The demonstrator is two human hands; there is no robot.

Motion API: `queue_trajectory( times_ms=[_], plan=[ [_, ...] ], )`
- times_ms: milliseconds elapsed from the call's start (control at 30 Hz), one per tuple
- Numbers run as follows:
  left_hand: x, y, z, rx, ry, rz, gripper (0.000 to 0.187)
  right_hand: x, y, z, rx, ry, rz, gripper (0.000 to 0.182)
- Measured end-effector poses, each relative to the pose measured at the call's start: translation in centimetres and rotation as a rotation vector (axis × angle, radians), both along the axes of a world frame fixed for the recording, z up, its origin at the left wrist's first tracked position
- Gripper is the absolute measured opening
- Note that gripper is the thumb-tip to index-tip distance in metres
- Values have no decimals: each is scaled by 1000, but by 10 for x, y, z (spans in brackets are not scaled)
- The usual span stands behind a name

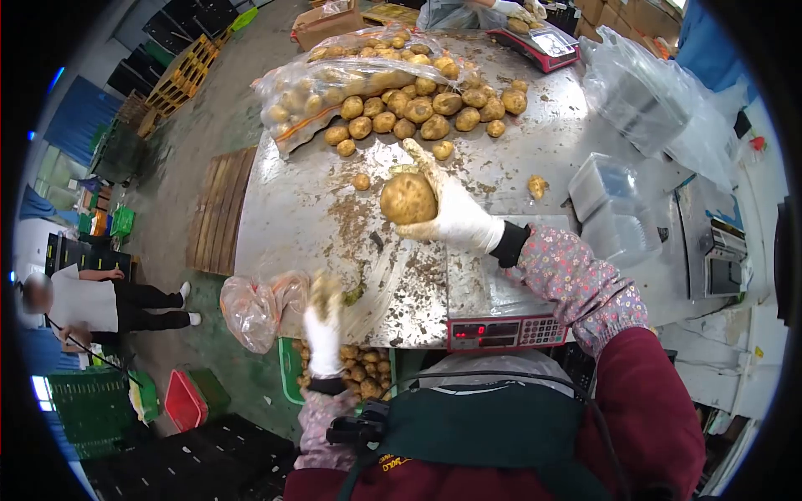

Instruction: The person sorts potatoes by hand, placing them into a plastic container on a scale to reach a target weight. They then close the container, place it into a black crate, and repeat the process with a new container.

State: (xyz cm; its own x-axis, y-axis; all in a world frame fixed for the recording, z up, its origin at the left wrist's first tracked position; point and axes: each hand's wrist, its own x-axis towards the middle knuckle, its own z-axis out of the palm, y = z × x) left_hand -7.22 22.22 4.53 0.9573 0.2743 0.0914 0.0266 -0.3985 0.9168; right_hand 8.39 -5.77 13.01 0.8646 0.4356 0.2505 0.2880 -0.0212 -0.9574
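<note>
A large round potato [408,199] is gripped in my right hand [455,207], which wears a white glove and is raised over the metal table. My left hand [324,321], gloved too, is smeared by motion at the table's front edge, beside a crumpled clear plastic bag [255,313]. Its fingers are too blurred to show whether they hold anything. Below that hand stands a green crate [291,376] with several potatoes in it. Ahead, a heap of potatoes [418,110] spills from a large clear plastic bag [296,96].
A red digital scale [507,331] sits at the table's front edge. Clear plastic trays [614,209] and plastic bags [660,100] lie on the right. Dirt is scattered over the table [280,209]. Across it, a co-worker's gloved hands [514,10] are by another scale [555,46]. A person [92,302] stands at left.
</note>
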Motion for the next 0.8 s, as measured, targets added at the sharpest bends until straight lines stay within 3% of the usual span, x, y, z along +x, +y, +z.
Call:
queue_trajectory(
  times_ms=[33,67,100,133,200,333,433,467,533,567,600,667,700,733,800],
  plan=[
    [13,-32,26,-374,46,-95,47,-11,4,12,42,19,42,114],
    [25,-49,32,-587,73,-175,55,-16,8,11,42,15,50,114],
    [34,-75,49,-1076,110,-325,64,-20,11,9,-4,-80,40,114],
    [43,-94,48,-1078,102,-321,64,-24,13,6,-51,-179,28,114],
    [56,-117,44,-1559,76,-365,75,-33,16,3,-90,-271,6,111],
    [69,-116,13,-1550,98,-219,76,-36,-3,0,-129,-500,-35,106],
    [67,-121,27,-1013,-39,-106,64,-43,-29,-11,-196,-423,-65,106],
    [68,-127,28,-1015,-28,-122,64,-48,-34,-13,-239,-381,-28,104],
    [69,-135,30,-574,-93,-215,55,-58,-39,-5,-313,-299,60,101],
    [70,-136,3,-486,-40,-201,51,-63,-46,2,-397,-201,100,94],
    [70,-155,1,-476,-142,-173,45,-71,-52,6,-393,-204,98,94],
    [71,-160,-6,-528,-1,-180,40,-88,-65,7,-651,-47,-34,86],
    [77,-156,-36,-692,53,-190,39,-100,-73,1,-523,-59,-144,82],
    [77,-155,-30,-691,51,-188,39,-115,-83,-6,-398,-69,-250,78],
    [76,-153,-9,-687,231,-317,39,-135,-100,-16,-396,-22,-494,74]
  ],
)
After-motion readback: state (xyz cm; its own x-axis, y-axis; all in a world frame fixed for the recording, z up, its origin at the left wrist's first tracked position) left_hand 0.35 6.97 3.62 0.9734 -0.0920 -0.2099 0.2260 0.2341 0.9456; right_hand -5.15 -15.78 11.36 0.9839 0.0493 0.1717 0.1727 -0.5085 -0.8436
